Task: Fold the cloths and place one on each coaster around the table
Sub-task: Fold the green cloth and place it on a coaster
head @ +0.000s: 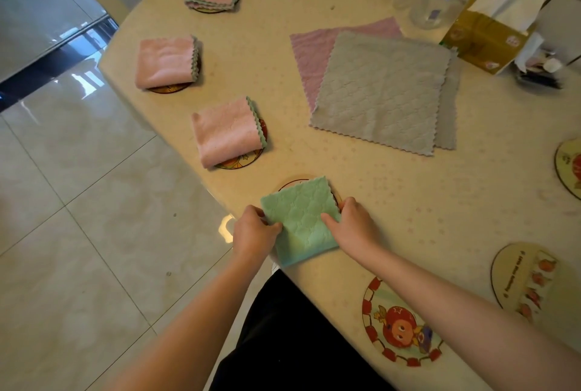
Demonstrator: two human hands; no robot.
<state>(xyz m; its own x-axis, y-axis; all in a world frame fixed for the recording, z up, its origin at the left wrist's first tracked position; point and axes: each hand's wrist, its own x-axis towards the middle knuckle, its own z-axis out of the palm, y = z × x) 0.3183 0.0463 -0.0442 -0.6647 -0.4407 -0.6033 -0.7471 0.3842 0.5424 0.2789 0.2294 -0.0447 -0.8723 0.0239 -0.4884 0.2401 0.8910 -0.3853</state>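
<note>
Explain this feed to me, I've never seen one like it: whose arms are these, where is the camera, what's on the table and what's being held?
There is no machine here: the arms belong to a person, and the one picture comes from a wide-angle camera on their head, looking down at the table. The left hand and right hand pinch the sides of a folded green cloth, which lies partly over a coaster at the table edge. Farther along that edge, three folded pink cloths and a grey one already sit on coasters. In the middle, unfolded cloths lie stacked, a grey cloth on top. Three bare coasters show on the right, the nearest a strawberry coaster. A tissue box stands at the back.
</note>
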